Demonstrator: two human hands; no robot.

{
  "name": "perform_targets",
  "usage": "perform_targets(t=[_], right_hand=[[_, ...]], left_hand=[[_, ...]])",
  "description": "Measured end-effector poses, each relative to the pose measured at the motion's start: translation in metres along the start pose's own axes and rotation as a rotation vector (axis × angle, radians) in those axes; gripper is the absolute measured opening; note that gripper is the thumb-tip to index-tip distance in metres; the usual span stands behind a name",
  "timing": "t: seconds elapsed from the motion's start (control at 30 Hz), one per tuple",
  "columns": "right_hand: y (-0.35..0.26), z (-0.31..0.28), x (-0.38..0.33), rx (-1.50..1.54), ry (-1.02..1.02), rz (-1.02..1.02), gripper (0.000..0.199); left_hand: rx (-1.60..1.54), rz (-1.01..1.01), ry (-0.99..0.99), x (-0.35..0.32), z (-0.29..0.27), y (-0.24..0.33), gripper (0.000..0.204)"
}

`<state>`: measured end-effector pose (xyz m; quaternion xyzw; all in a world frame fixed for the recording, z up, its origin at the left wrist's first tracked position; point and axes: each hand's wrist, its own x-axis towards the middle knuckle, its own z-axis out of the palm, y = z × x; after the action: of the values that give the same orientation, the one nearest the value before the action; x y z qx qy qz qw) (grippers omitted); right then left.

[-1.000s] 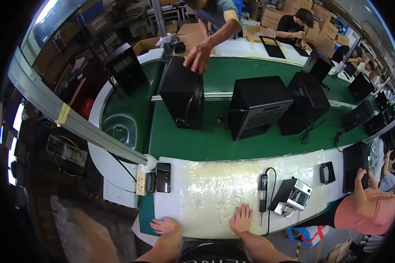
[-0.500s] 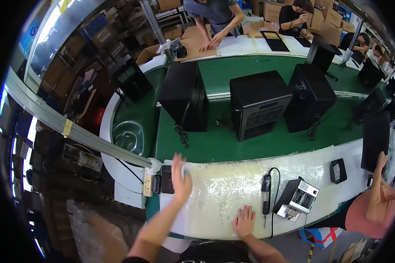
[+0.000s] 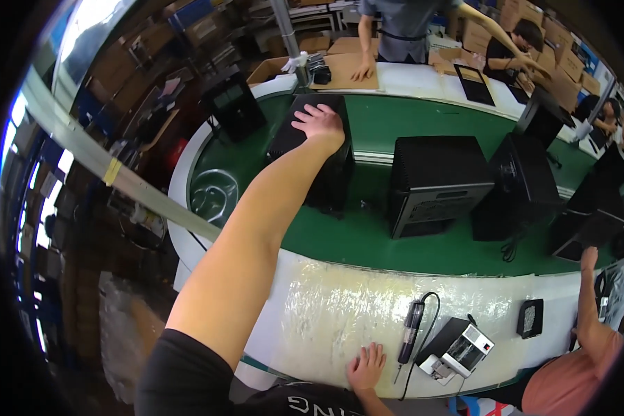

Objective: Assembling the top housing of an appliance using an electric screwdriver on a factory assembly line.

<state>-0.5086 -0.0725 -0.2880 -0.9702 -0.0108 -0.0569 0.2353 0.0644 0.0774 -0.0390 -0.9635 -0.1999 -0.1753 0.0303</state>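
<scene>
With the arm stretched far forward, my left hand [image 3: 319,126] lies on top of a tall black box-shaped appliance [image 3: 329,177], its fingers spread on the upper face. This appliance stands on the green conveyor belt [image 3: 353,243]; my forearm hides part of its front and side. Flat on the film-covered white worktable [image 3: 326,305] near its front edge rests my right hand [image 3: 366,367], fingers apart and holding nothing. Just right of that hand lies a black electric screwdriver [image 3: 410,333] with its cord, beside a black and silver screw feeder [image 3: 457,350].
More black appliances [image 3: 437,180] stand on the belt to the right. A black tray of screws [image 3: 530,319] is on the worktable. A metal post [image 3: 118,173] slants along the left. A co-worker's hand [image 3: 588,258] touches an appliance at right; other people work across the belt.
My left hand has gone from above the worktable's left end forward onto the appliance. The right hand stays flat on the table. The co-worker at right has moved a black panel or box toward the belt.
</scene>
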Motion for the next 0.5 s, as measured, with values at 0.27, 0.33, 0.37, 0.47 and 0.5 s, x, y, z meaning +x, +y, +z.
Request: perform_targets(t=[0.27, 0.33, 0.37, 0.47, 0.5], right_hand=[[-0.005, -0.006, -0.004, 0.071, 0.039, -0.021, 0.037], [-0.005, -0.008, -0.005, 0.073, 0.046, -0.033, 0.036], [-0.003, -0.008, -0.006, 0.082, 0.061, -0.044, 0.036], [-0.004, -0.007, 0.031, 0.567, 0.019, 0.341, 0.022], [-0.004, 0.003, 0.050, 0.859, 0.149, 0.390, 0.022]], left_hand=[[-0.256, 0.080, -0.233, -0.034, -0.064, -0.096, 0.055], [-0.337, 0.073, -0.289, -0.046, -0.082, -0.133, 0.048], [-0.373, 0.088, -0.300, -0.051, -0.085, -0.148, 0.042], [-0.482, 0.243, -0.234, -0.099, -0.128, -0.178, 0.035], [-0.553, 0.246, -0.255, -0.117, -0.150, -0.190, 0.038]])
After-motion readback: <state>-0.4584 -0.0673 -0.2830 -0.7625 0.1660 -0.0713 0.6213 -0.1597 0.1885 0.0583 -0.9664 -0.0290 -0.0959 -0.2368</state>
